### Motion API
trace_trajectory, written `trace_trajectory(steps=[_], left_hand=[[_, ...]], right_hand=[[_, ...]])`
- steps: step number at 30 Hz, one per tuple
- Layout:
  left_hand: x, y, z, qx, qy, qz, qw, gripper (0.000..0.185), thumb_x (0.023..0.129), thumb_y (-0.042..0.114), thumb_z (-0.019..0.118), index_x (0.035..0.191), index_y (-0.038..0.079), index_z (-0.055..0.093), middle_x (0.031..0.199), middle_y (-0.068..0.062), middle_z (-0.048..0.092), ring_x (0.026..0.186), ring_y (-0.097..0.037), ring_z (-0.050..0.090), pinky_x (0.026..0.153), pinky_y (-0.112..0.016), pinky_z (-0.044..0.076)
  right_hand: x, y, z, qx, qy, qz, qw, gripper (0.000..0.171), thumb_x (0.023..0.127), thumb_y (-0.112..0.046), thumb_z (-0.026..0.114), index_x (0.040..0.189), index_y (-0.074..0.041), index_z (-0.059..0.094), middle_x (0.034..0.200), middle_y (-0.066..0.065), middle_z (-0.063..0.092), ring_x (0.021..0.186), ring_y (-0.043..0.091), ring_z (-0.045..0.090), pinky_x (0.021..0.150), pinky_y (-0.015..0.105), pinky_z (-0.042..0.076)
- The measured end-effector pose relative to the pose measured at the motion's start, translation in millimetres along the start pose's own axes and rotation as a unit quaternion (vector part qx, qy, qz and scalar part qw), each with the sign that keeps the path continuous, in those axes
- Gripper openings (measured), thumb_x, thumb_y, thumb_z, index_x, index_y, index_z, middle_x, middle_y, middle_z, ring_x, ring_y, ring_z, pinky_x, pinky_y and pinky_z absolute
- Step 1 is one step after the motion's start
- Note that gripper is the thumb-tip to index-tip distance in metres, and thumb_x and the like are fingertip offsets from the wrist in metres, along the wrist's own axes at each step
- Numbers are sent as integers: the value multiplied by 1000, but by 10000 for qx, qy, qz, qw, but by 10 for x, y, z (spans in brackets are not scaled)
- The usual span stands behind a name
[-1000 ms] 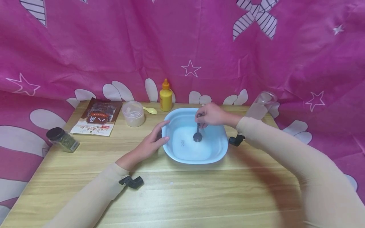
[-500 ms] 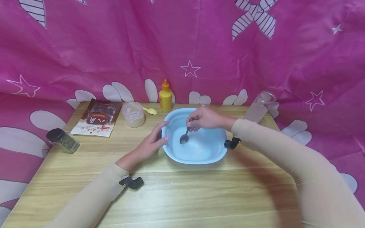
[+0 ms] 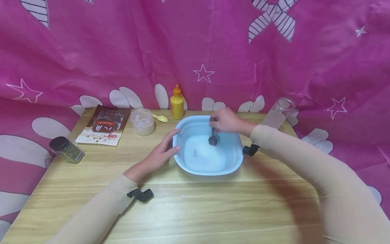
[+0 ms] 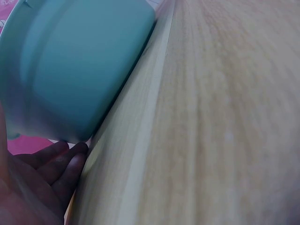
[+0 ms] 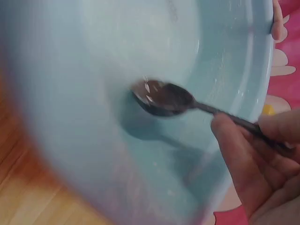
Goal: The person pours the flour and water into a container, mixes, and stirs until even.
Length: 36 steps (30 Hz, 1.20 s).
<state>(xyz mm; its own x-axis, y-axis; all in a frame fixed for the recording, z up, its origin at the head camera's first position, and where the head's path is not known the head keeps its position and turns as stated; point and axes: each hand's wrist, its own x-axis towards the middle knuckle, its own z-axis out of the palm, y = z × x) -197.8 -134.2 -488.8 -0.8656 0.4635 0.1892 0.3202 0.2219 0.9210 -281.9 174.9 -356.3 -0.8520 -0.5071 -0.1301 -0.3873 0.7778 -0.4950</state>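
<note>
A light blue plastic basin stands on the table. My left hand holds its left side, thumb and index fingertip over the rim; the left wrist view shows other fingers low against the outer wall. My right hand pinches the handle of a dark spoon inside the basin. In the right wrist view the spoon's bowl looks shiny and casts a shadow on the basin's inside. Whether clear liquid fills the basin I cannot tell.
Behind the basin stands a yellow bottle. To the left are a clear tub, a yellow spoon, a brown-and-white packet and a black-lidded jar on its side. A clear container is at the back right.
The dark spoon swept left across the basin, then came back right and slightly farther from me. My left hand has stayed on the basin's rim.
</note>
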Motion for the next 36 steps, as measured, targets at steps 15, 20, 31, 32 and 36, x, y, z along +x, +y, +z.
trace_trajectory(steps=[15, 20, 31, 32, 36], left_hand=[[17, 19, 2, -57, -25, 26, 10000, 67, 115, 24, 61, 175, 25, 30, 178, -21, 33, 159, -45, 42, 127, -61, 39], [17, 13, 0, -31, -16, 25, 10000, 66, 115, 24, 60, 175, 25, 30, 179, -19, 32, 159, -46, 41, 127, -63, 38], [1, 35, -15, 49, 1, -10, 10000, 67, 115, 26, 61, 175, 27, 31, 180, -16, 31, 160, -45, 40, 128, -63, 36], [0, 34, -14, 39, -1, -13, 10000, 67, 115, 26, 61, 175, 27, 30, 180, -16, 31, 160, -45, 40, 128, -63, 36], [-2, 27, -9, 1, -1, -16, 10000, 67, 115, 26, 61, 175, 27, 30, 180, -17, 31, 160, -44, 41, 128, -62, 37]], right_hand=[[-20, -90, 137, 1386, -1375, -475, 9796, 15, 107, -16, 77, 116, -5, 83, 100, 4, 84, 98, 27, 83, 86, 35, 69], [-48, -26, 70, 1007, -1587, -265, 9818, 18, 107, -13, 74, 112, 4, 80, 91, 7, 81, 83, 25, 83, 78, 36, 70], [10, -26, 24, -375, 143, -150, 9991, 18, 109, -15, 72, 115, -3, 84, 81, 1, 75, 76, 18, 71, 71, 36, 58], [16, -41, 34, -281, 187, -175, 9993, 18, 109, -16, 73, 117, -3, 84, 83, 0, 76, 78, 18, 71, 71, 36, 59], [22, -108, 81, 304, -54, -319, 9990, 18, 108, -16, 76, 120, -5, 84, 95, 1, 81, 87, 17, 77, 82, 35, 65]])
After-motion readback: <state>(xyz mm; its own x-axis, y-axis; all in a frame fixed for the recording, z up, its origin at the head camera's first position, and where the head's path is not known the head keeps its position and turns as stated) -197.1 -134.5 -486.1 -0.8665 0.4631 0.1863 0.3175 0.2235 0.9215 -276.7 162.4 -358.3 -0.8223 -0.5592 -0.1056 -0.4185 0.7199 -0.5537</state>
